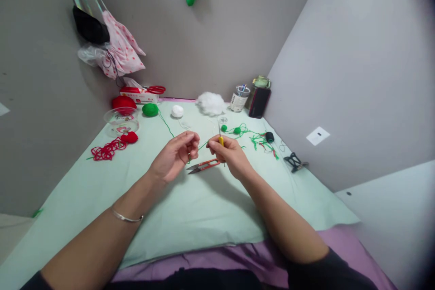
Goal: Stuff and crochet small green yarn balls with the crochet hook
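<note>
My left hand (175,156) is raised over the cloth with its fingers curled around green yarn (166,123). That strand runs back to a green yarn ball (150,109). Pinched in my right hand (234,156) is a crochet hook with a yellow handle (221,140), its thin shaft pointing up and away. A short length of green yarn spans the gap between the two hands. Below them lie orange-handled thread snips (200,167), blades toward the left. Any stitches at my fingertips are too small to make out.
Red yarn (105,152), clear plastic bowls (121,122), a white yarn ball (177,111) and white stuffing (210,103) lie on the pale green cloth (190,217). At the right are green pieces (237,131), a black thread spool (269,137), a tin (239,99) and a phone (260,103).
</note>
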{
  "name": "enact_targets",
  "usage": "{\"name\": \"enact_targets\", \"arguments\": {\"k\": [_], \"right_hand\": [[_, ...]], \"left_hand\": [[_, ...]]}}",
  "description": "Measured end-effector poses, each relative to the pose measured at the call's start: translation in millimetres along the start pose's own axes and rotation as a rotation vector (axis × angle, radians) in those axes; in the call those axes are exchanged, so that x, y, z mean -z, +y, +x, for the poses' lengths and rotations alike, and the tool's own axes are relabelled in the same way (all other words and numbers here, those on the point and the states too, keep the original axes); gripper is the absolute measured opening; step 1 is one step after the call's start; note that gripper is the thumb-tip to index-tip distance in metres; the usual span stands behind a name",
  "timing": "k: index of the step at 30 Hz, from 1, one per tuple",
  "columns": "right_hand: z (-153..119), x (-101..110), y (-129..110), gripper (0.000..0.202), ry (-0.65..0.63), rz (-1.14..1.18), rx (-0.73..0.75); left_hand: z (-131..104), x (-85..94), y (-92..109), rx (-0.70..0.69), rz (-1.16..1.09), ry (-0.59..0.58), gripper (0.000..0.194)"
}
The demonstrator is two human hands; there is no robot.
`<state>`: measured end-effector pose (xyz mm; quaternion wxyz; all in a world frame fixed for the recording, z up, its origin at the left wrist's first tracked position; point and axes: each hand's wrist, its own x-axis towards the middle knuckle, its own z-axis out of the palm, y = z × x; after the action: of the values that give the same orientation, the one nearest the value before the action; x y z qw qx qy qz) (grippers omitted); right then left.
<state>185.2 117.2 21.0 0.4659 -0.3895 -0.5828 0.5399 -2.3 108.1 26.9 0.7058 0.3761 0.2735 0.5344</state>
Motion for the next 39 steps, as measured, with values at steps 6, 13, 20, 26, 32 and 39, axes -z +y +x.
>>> {"name": "enact_targets", "arguments": {"k": [6, 13, 20, 26, 32, 39], "right_hand": [[-5.8, 4.1, -6.7, 0.024, 0.104, 0.128, 0.073], [-9.8, -4.1, -1.3, 0.019, 0.038, 0.152, 0.075], [-3.9, -3.0, 4.2, 0.028, 0.053, 0.204, -0.106], [-1.8, -1.5, 9.9, 0.031, -0.037, 0.120, -0.229], [-3.0, -1.9, 9.9, 0.032, -0.092, 0.193, -0.218], [-1.6, 2.2, 6.6, 0.032, -0.043, 0.224, -0.157]], "left_hand": [[-4.1, -4.1, -14.0, -0.071, 0.275, 0.013, 0.012], [1.1, -2.2, -33.7, -0.083, 0.241, 0.114, 0.026], [1.4, -1.7, -35.5, -0.235, 0.332, 0.178, 0.013], [-4.5, -3.3, -32.1, -0.416, 0.553, 0.145, 0.016], [2.7, 5.6, -35.2, -0.346, 0.710, 0.130, 0.024], [-0.3, 4.0, -34.0, -0.318, 0.754, 0.150, 0.019]]}}
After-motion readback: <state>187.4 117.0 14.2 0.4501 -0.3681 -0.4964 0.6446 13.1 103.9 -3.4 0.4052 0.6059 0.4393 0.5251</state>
